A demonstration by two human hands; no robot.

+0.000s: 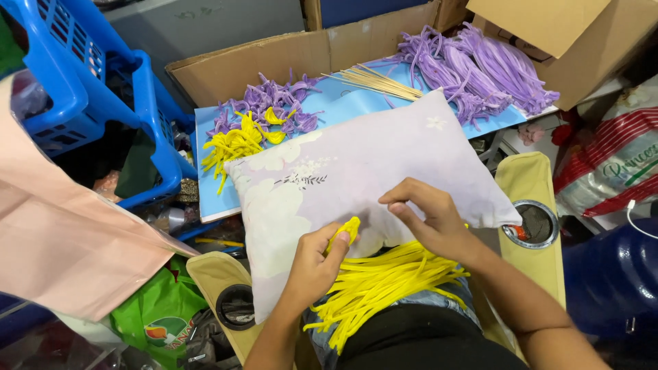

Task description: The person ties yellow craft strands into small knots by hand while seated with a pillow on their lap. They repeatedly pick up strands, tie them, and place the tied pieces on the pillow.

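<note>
My left hand pinches a small folded piece of yellow pipe cleaner over a pale floral pillow that rests on my lap. My right hand hovers just to the right, fingers curled close to the yellow piece and the pillow, holding nothing I can see. A loose bundle of long yellow pipe cleaners lies across my lap below both hands.
On a blue board beyond the pillow lie yellow bent pieces, purple bent pieces, thin wooden sticks and a heap of purple pipe cleaners. Cardboard boxes stand behind. Blue plastic baskets sit at left.
</note>
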